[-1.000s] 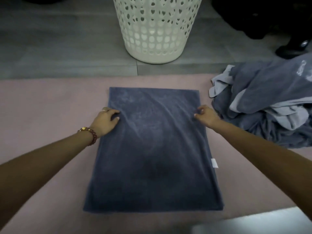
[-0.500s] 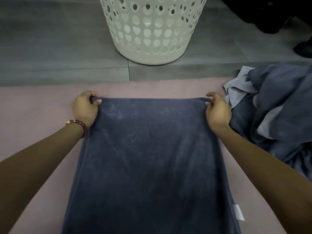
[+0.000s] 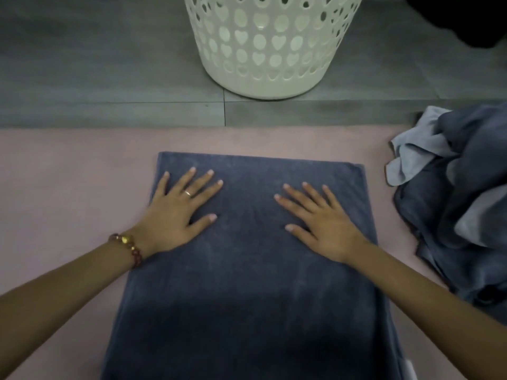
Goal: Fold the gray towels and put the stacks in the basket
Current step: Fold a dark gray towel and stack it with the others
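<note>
A dark gray towel lies flat as a long rectangle on the pink mat, its far edge straight and its near end running out of view. My left hand presses flat on its far left part, fingers spread. My right hand presses flat on its far right part in the same way. Neither hand grips the cloth. The white perforated basket stands on the gray floor just beyond the mat; its inside is hidden.
A loose heap of gray towels, dark and lighter ones mixed, sits on the mat's right side close to the flat towel. Gray floor tiles stretch beyond the mat. Something dark fills the top right corner.
Both hands let go of the towel's far corners, which they pinched half a second ago. They now lie flat with spread fingers on the towel, a little nearer to me.
</note>
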